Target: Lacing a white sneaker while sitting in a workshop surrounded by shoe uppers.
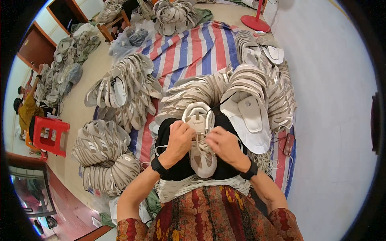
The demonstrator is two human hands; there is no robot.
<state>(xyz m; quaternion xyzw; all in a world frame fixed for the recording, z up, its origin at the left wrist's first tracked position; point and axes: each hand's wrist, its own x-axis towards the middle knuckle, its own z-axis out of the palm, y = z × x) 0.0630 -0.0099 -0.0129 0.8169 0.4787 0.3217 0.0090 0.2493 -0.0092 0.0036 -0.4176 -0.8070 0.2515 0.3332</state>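
Patterned red cloth (209, 217) covers the person's lap at six o'clock, and both forearms rise from it to the middle of the view. Left hand (179, 138) is closed on a pale shoe upper (200, 138), fingers pinched at its lace area. Right hand (226, 145) grips the same upper from the three o'clock side, fingers curled together; whether it holds a lace or the upper's edge is hard to tell. Each wrist wears a black band. Beneath the upper lies a black cloth (177, 170), resting on the lap.

Slips look possible: a loose pinch could let the upper slide off the lap toward the white bands (189, 188) bunched just below it, and the tall stack (257, 92) leaning at one o'clock could topple onto the work if nudged.

Further stacks (124, 90) of the same pale uppers fan out from nine to twelve o'clock over a striped red, white and blue tarp (193, 50) on a tan floor (80, 108). At nine o'clock stands a red stool (50, 134), with another person (26, 108) seated beyond it. White wall (329, 100) fills three o'clock.
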